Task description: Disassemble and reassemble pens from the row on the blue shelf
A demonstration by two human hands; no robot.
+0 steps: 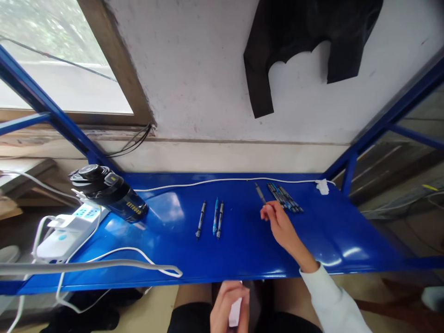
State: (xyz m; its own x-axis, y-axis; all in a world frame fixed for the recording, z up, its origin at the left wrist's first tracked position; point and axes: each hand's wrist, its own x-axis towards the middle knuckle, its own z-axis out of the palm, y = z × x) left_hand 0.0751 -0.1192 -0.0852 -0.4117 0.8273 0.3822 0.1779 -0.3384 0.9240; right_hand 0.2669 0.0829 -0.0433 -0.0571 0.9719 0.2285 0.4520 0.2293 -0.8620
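My right hand (277,222) pinches a grey pen (260,193) above the blue shelf (166,259), just left of a group of several pens (285,198). To the left, a blue pen (215,216) and a dark pen (220,220) lie side by side, with another dark pen (200,219) a little apart. Below the shelf's front edge, my left hand (229,305) is wrapped round a small pale object (235,312) that I cannot make out.
A black bottle (118,196) leans at the left beside a white power strip (69,236). White cable (138,262) crosses the front left, and a thin one runs along the back edge to a crumpled white tissue (322,187). Blue posts rise at both sides.
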